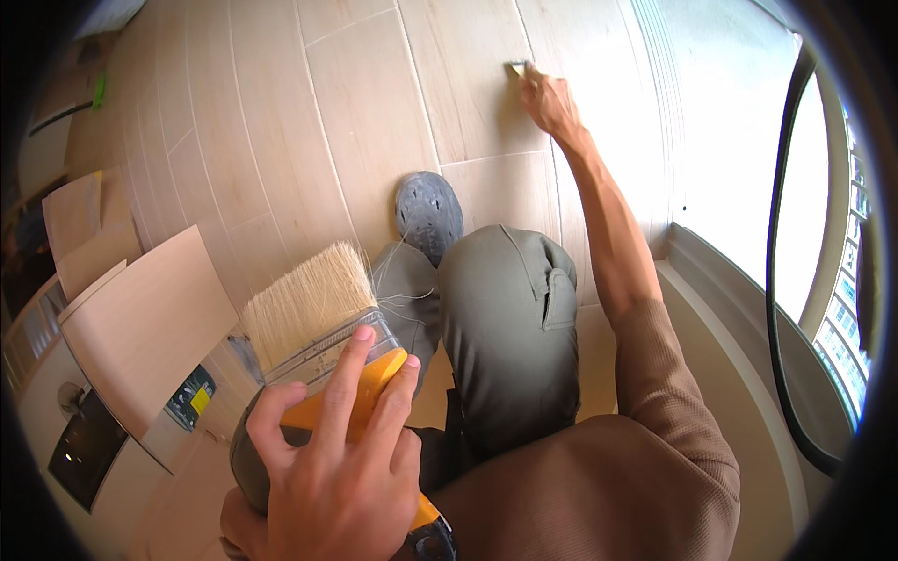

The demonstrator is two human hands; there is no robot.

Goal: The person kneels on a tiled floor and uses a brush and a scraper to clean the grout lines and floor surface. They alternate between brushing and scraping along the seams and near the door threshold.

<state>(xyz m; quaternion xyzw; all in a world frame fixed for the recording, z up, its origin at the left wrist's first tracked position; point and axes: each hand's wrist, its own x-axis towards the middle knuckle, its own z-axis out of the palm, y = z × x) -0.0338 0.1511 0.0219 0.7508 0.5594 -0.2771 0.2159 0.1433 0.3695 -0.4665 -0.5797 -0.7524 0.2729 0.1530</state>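
**Down on the Beige Plank Floor** [365, 103]

The left hand [341, 467] grasps a wide, pale-bristled, yellow-handled brush [313, 313] over the left leg [409, 285]; the right hand [554, 103] pinches a small flat-bladed tool [517, 68] (mostly hidden) near the floor's right edge. The brush looks light, soft-tipped, best held by its handle [379, 379].

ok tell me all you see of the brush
The brush is wide and flat: pale bristles with loose strands straying right, a grey, metal-looking ferrule and an orange handle with a dark end. It slants in the lower left of the picture, bristles up-left, held in the left hand's grip over ferrule and handle.
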